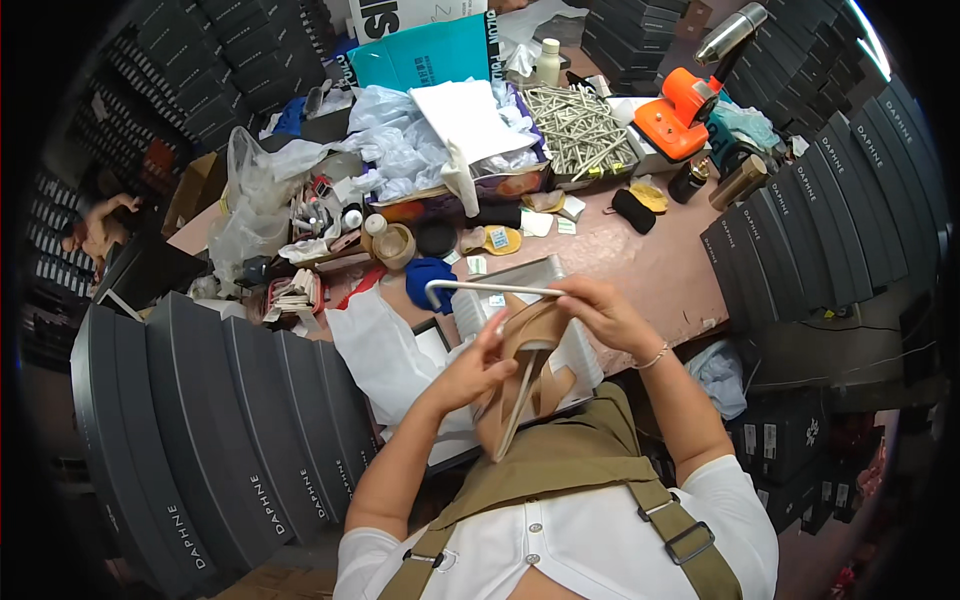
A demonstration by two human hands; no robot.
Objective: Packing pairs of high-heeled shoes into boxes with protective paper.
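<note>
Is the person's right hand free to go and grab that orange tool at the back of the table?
Probably not right away. The right hand is busy holding a bent white rod over the tan shoe. The orange tool sits far back, though nothing blocks the path.

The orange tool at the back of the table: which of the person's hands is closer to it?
Right. The right hand is up by the white bent rod, below and left of the orange tool. The left hand, holding the tan shoe, sits lower and further left.
</note>
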